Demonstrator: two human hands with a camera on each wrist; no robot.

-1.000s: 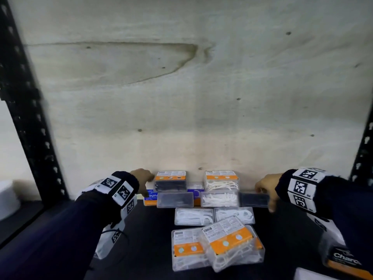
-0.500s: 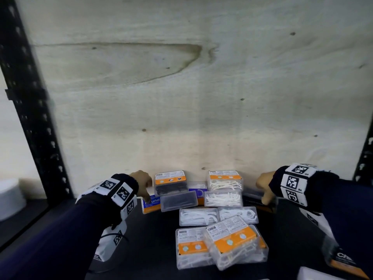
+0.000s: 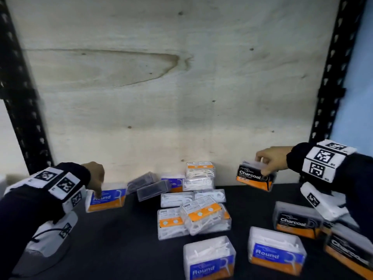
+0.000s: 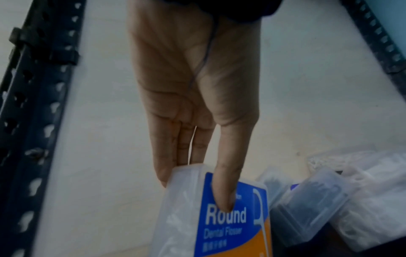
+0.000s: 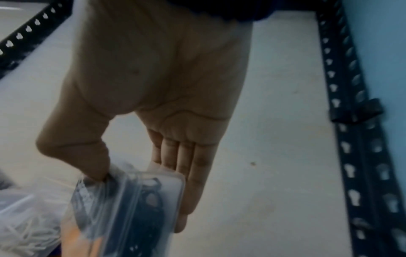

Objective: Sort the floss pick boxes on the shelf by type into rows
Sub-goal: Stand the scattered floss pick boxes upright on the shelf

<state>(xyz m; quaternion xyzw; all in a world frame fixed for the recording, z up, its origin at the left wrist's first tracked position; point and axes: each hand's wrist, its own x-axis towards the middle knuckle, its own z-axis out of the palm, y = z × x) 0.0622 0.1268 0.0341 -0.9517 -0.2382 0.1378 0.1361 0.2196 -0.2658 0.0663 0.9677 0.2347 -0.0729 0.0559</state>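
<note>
My left hand (image 3: 94, 178) pinches a blue-and-orange "Round" floss pick box (image 3: 107, 199) at the back left of the dark shelf; the left wrist view shows the thumb on its label (image 4: 228, 217) and the fingers behind it. My right hand (image 3: 268, 162) grips a black "Charcoal" box (image 3: 254, 178) lifted above the shelf at the back right, thumb on one side, fingers on the other (image 5: 131, 200). In the middle lies a heap of clear boxes with white picks (image 3: 193, 217) and two tilted dark clear boxes (image 3: 151, 186).
Two "Round" boxes (image 3: 276, 253) stand at the front, two more "Charcoal" boxes (image 3: 296, 219) at the right. A plywood back wall (image 3: 181, 87) closes the shelf, with black perforated uprights (image 3: 331, 77) on both sides. A "Smooth" box (image 3: 173, 183) sits behind the heap.
Both hands have drawn apart from the back of the heap, each with a box: the left pulled the Round box leftward, the right lifted the Charcoal box up and rightward. The dark clear boxes tipped.
</note>
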